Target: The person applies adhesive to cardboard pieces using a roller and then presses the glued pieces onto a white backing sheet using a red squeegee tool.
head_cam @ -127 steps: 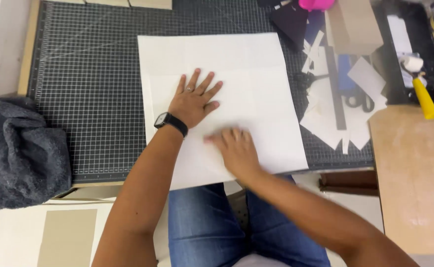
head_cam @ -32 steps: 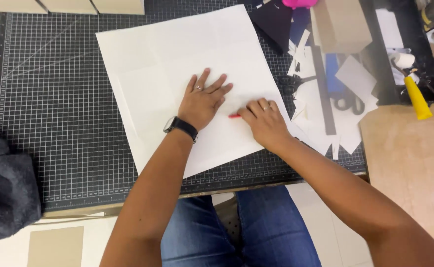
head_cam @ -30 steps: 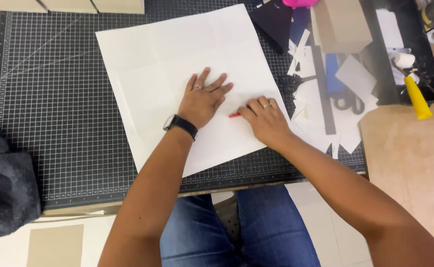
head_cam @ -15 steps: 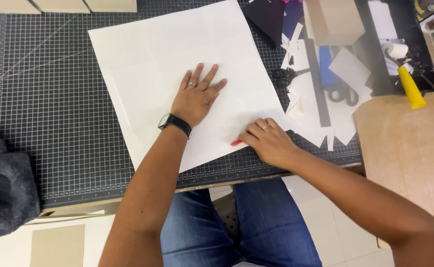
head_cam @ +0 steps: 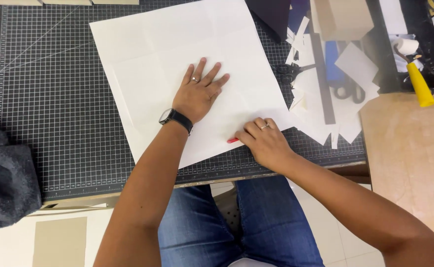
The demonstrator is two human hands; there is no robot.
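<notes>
Far left: dark grey fuzzy cloth bundle [head_cam: 4, 178] sits off the mat edge, same spot as half a second ago.

Black gridded cutting mat [head_cam: 49, 113] covers the counter. On it, the large white creased paper sheet [head_cam: 177, 49] lies tilted, lower corner toward the near edge; it has barely shifted over the last second, but sits rotated compared with four seconds ago, when it lay nearly square to the mat.

Left hand [head_cam: 197, 94]: flat, fingers spread, palm pressing the sheet's middle. Wristwatch with black strap [head_cam: 175, 117] on that wrist. Position on the sheet unchanged.

Right hand [head_cam: 261, 141]: fingers curled, pinching a small red tool [head_cam: 233, 140], only its tip showing, kind unclear. Change: a second ago it was up beside the left hand mid-sheet; now it is down at the sheet's lower right edge. Reads as a stroke run along the sheet to its edge while the left hand pins it.

Right: white paper offcuts [head_cam: 325, 113], dark scissors [head_cam: 348, 89], yellow-nozzled bottle [head_cam: 419, 86], pale wooden board [head_cam: 409, 143].
</notes>
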